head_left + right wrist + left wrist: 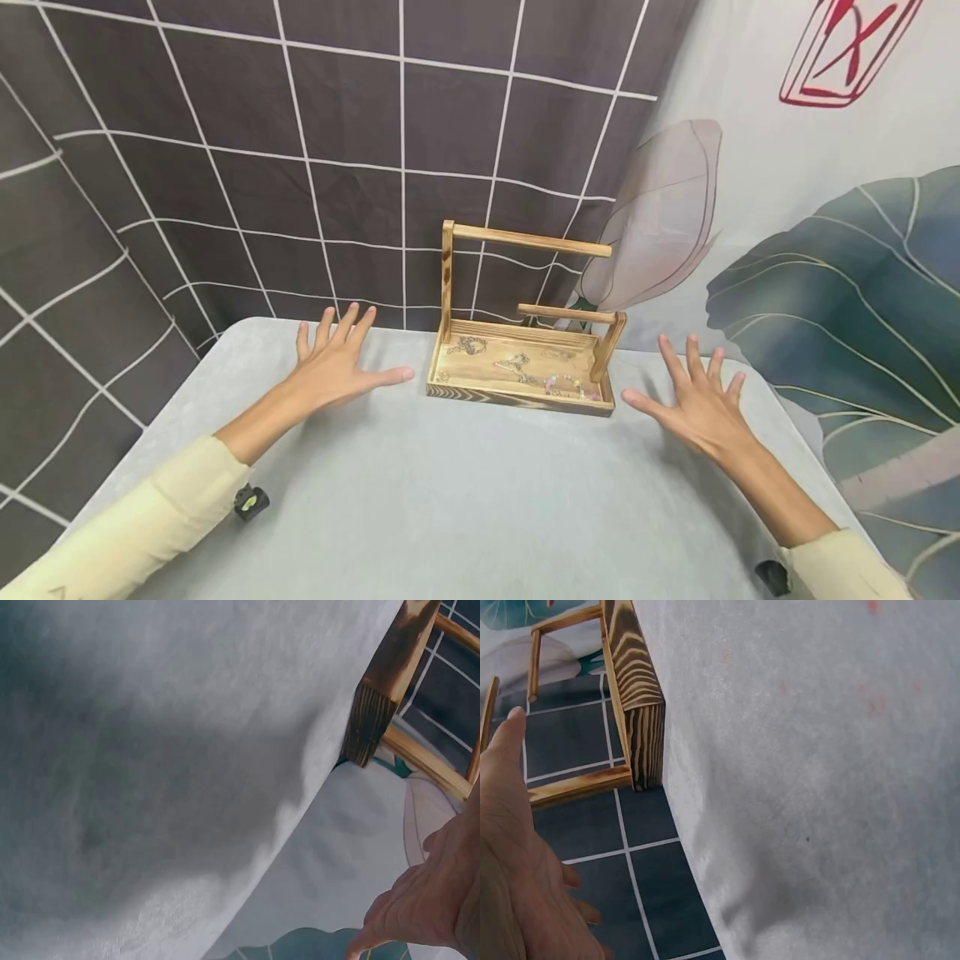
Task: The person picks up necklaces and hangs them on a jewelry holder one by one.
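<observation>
A wooden jewelry stand (517,402) with a shallow tray base stands at the back middle of the table. One tall post and one short post each carry a horizontal bar. In its tray lie a beaded bracelet (562,386), a tangled chain (516,365) and another small piece of jewelry (471,345). My left hand (333,362) is spread to the left of the stand, thumb pointing toward it but apart. On the other side my right hand (697,404) is spread too, its thumb near the tray's right end. Both hands hold nothing.
The table (450,492) has a light grey cloth cover. Behind it hangs a dark curtain with white grid lines (360,117), and at the right a pale curtain with leaf prints (847,275). Dark wrist devices (251,502) sit by the sleeves.
</observation>
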The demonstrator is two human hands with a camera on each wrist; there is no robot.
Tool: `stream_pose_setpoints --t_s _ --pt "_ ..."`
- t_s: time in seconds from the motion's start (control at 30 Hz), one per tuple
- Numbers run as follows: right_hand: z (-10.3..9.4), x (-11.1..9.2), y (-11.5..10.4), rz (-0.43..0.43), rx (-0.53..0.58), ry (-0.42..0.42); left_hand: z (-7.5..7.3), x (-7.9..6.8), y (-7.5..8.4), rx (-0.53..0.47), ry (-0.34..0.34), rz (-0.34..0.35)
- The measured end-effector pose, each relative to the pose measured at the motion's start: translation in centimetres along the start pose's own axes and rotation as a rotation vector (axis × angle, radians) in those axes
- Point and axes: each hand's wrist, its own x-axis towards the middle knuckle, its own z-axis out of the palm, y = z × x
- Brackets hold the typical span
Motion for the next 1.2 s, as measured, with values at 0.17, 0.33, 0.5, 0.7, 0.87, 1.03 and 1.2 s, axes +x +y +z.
stream_pose_setpoints --t_s 0.17,0.33,0.5,0.7,0.87,1.03,1.2 --pt "0.1 -0.2 -0.6 -0.023 0.046 -0.029 0.4 0.3 -0.1 -0.020 -0.015 -0.005" --pt "0.0 -0.2 -1.4 -0.056 0.067 -0.018 0.4 0.8 0.1 -0.039 -0.027 -0.007" --pt "-0.1 0.0 -2.5 -0.088 0.076 -0.021 0.1 1.3 0.8 -0.109 -0.071 -0.016" --pt "-0.3 -0.1 -3.8 -0.096 0.045 -0.033 0.0 2.1 1.5 -0.174 -0.119 -0.005" --pt "-0.5 -0.1 -4.8 -0.122 0.038 -0.004 0.4 2.9 2.1 -0.203 -0.134 0.005" --pt "-0.4 -0.1 -5.5 -0.141 0.051 0.025 1.1 3.5 2.8 -0.285 -0.190 -0.030" --pt "0.0 0.2 -6.1 -0.161 0.074 0.027 2.4 4.1 3.4 -0.436 -0.258 -0.097"
